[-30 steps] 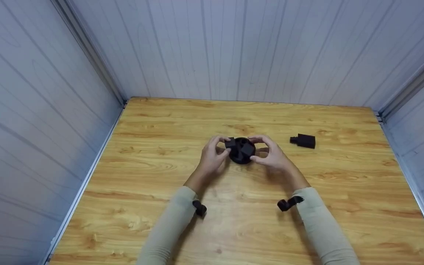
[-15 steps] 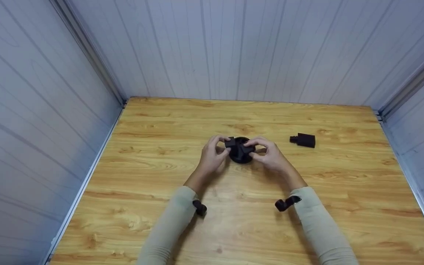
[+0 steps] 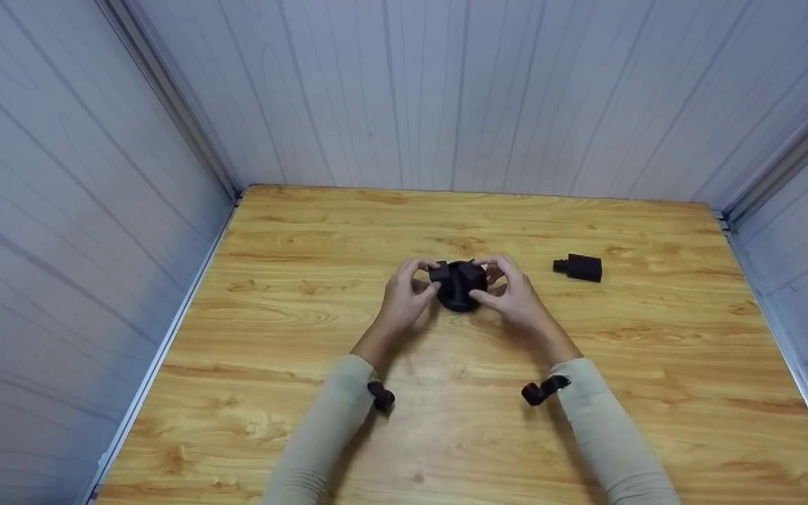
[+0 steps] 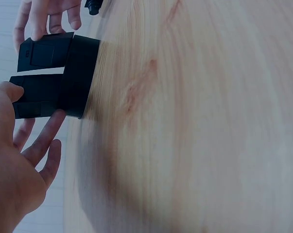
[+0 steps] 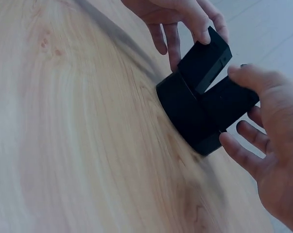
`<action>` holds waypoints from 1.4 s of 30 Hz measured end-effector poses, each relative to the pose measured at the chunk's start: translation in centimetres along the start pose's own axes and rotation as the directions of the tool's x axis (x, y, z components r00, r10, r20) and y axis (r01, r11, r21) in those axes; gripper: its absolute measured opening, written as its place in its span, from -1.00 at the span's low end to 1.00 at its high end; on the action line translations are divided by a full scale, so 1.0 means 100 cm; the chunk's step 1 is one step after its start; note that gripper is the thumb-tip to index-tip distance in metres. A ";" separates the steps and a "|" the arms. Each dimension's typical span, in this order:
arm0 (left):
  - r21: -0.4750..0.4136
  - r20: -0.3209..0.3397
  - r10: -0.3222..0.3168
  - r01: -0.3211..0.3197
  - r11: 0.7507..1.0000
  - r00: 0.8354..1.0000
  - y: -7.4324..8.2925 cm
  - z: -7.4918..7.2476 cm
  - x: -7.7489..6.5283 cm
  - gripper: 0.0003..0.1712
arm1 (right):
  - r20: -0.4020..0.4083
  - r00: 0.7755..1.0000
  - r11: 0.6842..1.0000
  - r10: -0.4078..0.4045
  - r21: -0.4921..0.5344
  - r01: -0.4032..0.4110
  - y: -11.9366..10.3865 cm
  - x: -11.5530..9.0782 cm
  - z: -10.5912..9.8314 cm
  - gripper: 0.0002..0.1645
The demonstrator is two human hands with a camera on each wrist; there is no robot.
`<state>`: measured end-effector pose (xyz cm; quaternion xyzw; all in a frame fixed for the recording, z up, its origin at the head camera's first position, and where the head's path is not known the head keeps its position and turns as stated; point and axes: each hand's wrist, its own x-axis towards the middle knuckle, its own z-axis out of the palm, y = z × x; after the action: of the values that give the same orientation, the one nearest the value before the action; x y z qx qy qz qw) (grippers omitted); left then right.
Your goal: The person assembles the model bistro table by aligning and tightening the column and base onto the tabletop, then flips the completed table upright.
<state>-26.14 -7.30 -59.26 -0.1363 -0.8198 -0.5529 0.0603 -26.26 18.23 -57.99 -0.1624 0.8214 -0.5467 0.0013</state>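
A round black base (image 3: 458, 303) rests on the wooden table, with two black rectangular blocks standing up from it side by side. My left hand (image 3: 404, 298) pinches the left block (image 4: 37, 92) between thumb and fingers; one finger reaches down near the base's side in the left wrist view. My right hand (image 3: 513, 298) grips the right block (image 5: 230, 101), its thumb and fingertips on opposite sides. In the right wrist view a narrow wedge-shaped gap parts the blocks above the base. How they sit inside the base is hidden.
Another black block with a narrower stepped end (image 3: 583, 268) lies on the table (image 3: 306, 231), right of my right hand. Pale panel walls (image 3: 418, 91) close in the back and both sides. Small black wrist cameras (image 3: 536, 393) jut inward from the sleeves.
My right hand has gone from the base's edge to the right block and grips it. That block has turned and shifted slightly away from me. My left hand stays put.
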 end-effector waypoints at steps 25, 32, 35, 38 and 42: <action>0.009 -0.004 -0.019 0.019 1.000 1.000 0.000 0.001 0.001 -0.69 | 0.070 0.997 0.999 0.045 0.014 -0.046 -0.001 0.004 -0.009 -0.46; 0.002 0.000 -0.036 0.036 0.999 0.999 0.001 0.000 0.000 -0.70 | 0.081 0.996 0.998 0.030 -0.055 -0.026 0.000 0.002 -0.013 -0.30; 0.007 0.003 -0.040 0.040 0.999 0.999 0.001 0.001 0.000 -0.71 | 0.125 0.992 0.999 0.000 -0.039 0.005 -0.001 0.002 -0.016 -0.18; 0.010 0.000 -0.045 0.045 0.999 0.999 0.000 0.001 0.000 -0.71 | 0.163 0.986 0.999 -0.042 0.020 0.040 -0.004 0.003 -0.020 -0.18; 0.007 -0.001 -0.053 0.053 0.999 0.999 0.000 0.000 0.001 -0.70 | 0.212 0.974 0.996 -0.078 0.066 0.065 -0.007 0.005 -0.023 -0.24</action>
<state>-26.17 -7.24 -59.22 -0.1141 -0.8249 -0.5517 0.0467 -26.93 19.94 -56.32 -0.2497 0.7936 -0.5497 0.0751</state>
